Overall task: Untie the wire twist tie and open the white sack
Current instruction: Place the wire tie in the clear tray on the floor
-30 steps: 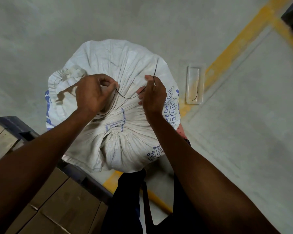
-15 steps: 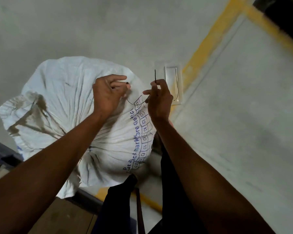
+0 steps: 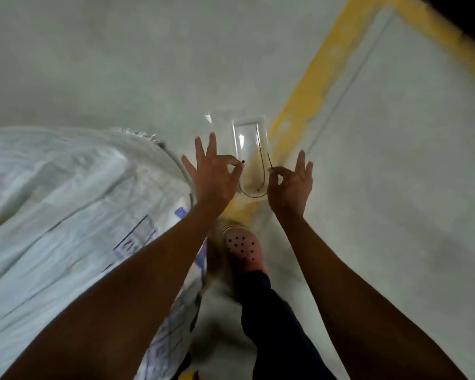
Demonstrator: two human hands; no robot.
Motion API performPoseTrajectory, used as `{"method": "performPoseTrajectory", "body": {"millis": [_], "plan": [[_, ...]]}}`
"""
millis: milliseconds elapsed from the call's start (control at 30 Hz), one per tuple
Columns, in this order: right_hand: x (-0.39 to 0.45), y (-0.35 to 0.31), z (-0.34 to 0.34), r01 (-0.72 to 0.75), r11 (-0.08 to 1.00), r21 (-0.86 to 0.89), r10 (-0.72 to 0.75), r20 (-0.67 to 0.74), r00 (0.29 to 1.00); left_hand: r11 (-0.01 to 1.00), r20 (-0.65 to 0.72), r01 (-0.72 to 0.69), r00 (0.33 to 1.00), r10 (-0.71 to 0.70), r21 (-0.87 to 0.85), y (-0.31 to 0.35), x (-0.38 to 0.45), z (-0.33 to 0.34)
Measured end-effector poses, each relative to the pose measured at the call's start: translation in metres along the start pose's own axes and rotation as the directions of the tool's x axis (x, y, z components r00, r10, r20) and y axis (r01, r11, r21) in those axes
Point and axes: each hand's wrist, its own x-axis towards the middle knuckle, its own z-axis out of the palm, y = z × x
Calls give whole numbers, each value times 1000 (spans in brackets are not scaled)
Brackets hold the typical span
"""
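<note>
The white sack (image 3: 66, 209) with blue print fills the left of the view. A thin black wire twist tie (image 3: 251, 194) hangs in a loop, clear of the sack, over the floor. My left hand (image 3: 214, 176) pinches one end between thumb and forefinger, other fingers spread. My right hand (image 3: 291, 185) pinches the other end the same way. Both hands are to the right of the sack, just in front of a clear plastic tray (image 3: 248, 141) that holds another black wire (image 3: 259, 149).
A yellow painted line (image 3: 321, 75) runs diagonally across the grey concrete floor. My foot in a pink perforated clog (image 3: 244, 250) stands below the hands, beside the sack, with a dark trouser leg behind it.
The wire has come off the sack. Both hands carried it right, away from the sack toward the clear tray, and the view swung so the sack sits at the left.
</note>
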Motion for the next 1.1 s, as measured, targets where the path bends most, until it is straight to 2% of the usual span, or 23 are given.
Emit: {"method": "performPoseTrajectory", "body": {"millis": [233,500,700,800,967,1100], "plan": [[62,74,109,-20,999,29,14,176,984,998,21,56,998,-56,23,-24,75,132],[77,106,169,64,988,-138,-35,204,978,987,30,-2,1000,-3,158,-48,99,188],[76,112,183,112,978,-174,-87,145,986,978,24,-25,999,20,206,-48,101,197],[72,113,180,137,977,-162,-115,137,984,971,64,-55,997,41,235,-49,97,193],[59,115,146,199,976,-94,-171,249,953,957,160,-124,984,84,263,-47,82,165],[59,98,96,276,960,-53,-235,388,891,941,254,-186,960,113,284,-37,69,112]]}}
